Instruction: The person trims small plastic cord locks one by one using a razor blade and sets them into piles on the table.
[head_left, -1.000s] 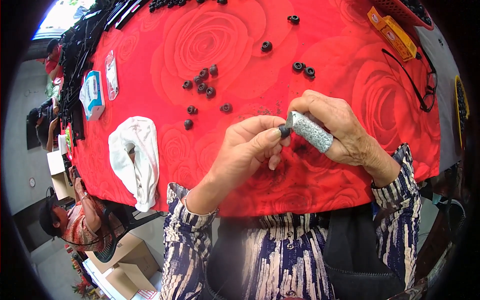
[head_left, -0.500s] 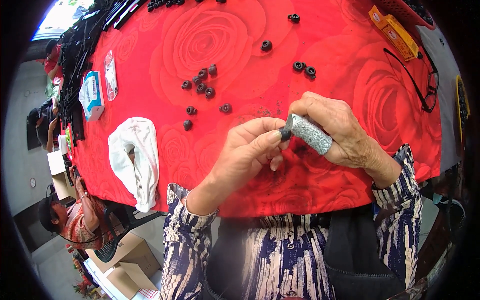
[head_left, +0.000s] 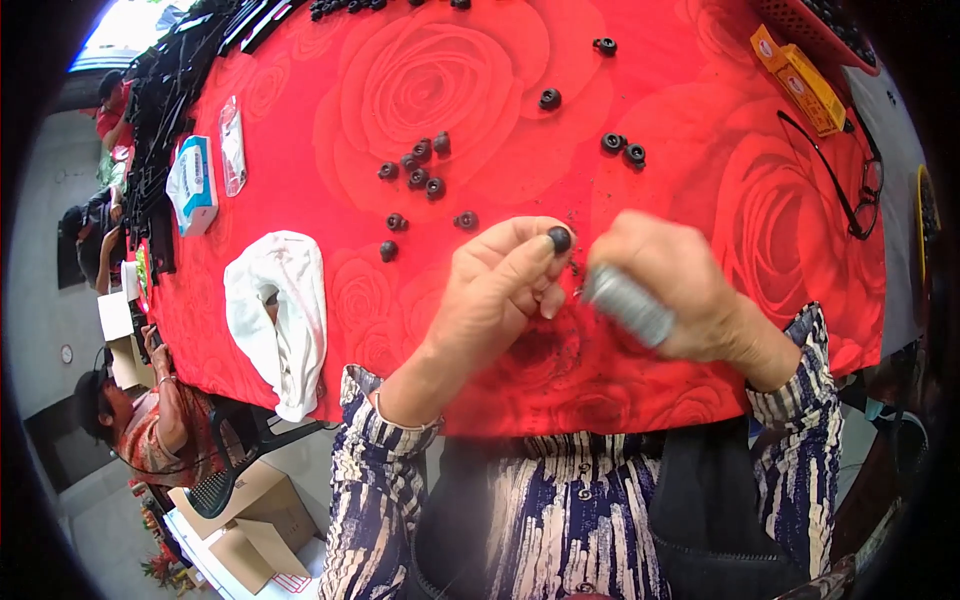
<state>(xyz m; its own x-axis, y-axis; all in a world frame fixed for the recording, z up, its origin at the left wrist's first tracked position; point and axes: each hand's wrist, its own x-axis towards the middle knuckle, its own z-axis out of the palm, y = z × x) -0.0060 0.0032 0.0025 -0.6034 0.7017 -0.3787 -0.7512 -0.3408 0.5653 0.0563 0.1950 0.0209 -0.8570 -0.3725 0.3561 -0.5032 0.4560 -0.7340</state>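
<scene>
My left hand pinches a small round black rubber part between thumb and fingertips, its smooth rounded side showing. Just right of it, smeared by motion, my right hand is closed round the thick grey speckled handle of a small knife. The blade cannot be made out now. A gap separates the two hands. Dark crumbs are scattered on the red rose-patterned cloth beneath them. Beyond my left hand lies a loose group of several similar black rubber parts.
A white cloth lies left, near a tissue pack and a clear packet. At right are eyeglasses, an orange box and a red basket. Black strips pile up far left; another person sits nearby.
My right hand has drawn the knife away from the black rubber part, downward and slightly right. My left hand has raised and turned the part a little. The view has shifted slightly.
</scene>
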